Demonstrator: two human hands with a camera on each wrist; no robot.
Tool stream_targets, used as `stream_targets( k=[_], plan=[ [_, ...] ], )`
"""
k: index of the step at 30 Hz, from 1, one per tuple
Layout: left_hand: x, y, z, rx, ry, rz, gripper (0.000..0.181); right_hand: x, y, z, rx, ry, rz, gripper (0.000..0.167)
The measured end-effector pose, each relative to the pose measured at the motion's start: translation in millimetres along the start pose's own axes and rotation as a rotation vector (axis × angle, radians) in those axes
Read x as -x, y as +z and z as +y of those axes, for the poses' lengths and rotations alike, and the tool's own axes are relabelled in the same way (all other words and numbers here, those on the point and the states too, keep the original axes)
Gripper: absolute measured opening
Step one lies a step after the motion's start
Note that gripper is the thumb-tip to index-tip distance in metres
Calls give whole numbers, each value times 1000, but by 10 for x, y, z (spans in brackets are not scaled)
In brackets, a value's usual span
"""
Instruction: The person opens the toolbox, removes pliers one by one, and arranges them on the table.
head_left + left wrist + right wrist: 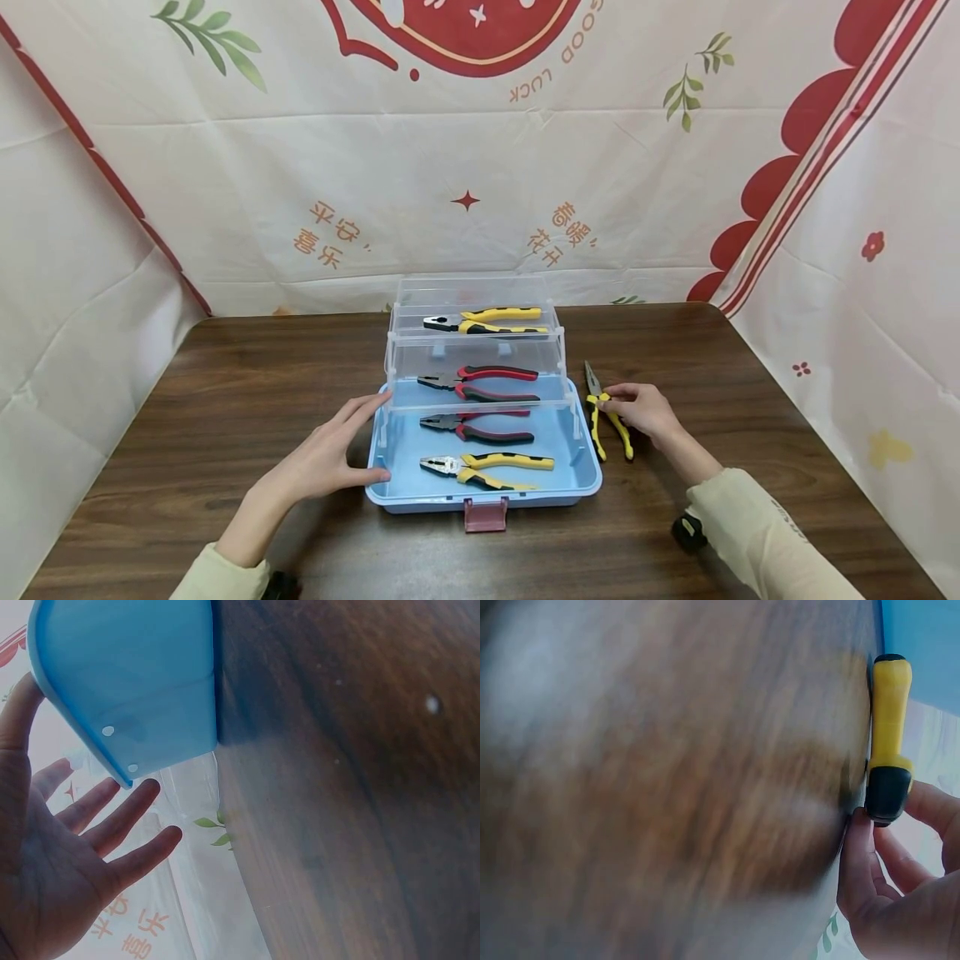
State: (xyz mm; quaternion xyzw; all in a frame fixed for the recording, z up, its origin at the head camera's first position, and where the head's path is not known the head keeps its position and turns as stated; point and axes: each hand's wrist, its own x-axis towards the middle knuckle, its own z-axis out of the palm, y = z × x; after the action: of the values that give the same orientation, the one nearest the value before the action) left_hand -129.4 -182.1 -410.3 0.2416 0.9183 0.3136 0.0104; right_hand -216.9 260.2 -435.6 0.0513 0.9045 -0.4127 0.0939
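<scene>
A light-blue toolbox (420, 505) stands open on the table, its clear trays raised in tiers at the back. My left hand (318, 458) rests at its left side, thumb and fingers spread and touching the rim (71, 724). Right of the box, yellow-and-black needle-nose pliers (622, 432) lie with jaws pointing away and handles apart. My right hand (645, 410) pinches them near the pivot; the right wrist view shows the thumb and fingertips on either side of a handle (890, 712). In the box bottom are yellow-black pliers (517, 460) and red-black pliers (498, 436).
Another red-black pair of pliers (498, 372) lies in the lower clear tray, and yellow-black pliers (502, 314) in the upper one. A pink latch (485, 517) hangs from the box front. Behind the brown wooden table (247, 375) hangs a printed white cloth (420, 167).
</scene>
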Motion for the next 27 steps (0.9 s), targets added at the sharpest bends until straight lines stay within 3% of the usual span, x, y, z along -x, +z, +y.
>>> stream_targets(
  k=[12,18,27],
  plan=[
    [0,-5,10,-5,-2,-2,93,-13,-184,-80,-114,-97,-50,46],
    [5,7,3,-10,1,1,94,-50,-347,-326,-211,-132,-82,59],
    [2,2,12,-6,-19,-6,94,-130,-488,-789,-285,-223,-104,60]
  ],
)
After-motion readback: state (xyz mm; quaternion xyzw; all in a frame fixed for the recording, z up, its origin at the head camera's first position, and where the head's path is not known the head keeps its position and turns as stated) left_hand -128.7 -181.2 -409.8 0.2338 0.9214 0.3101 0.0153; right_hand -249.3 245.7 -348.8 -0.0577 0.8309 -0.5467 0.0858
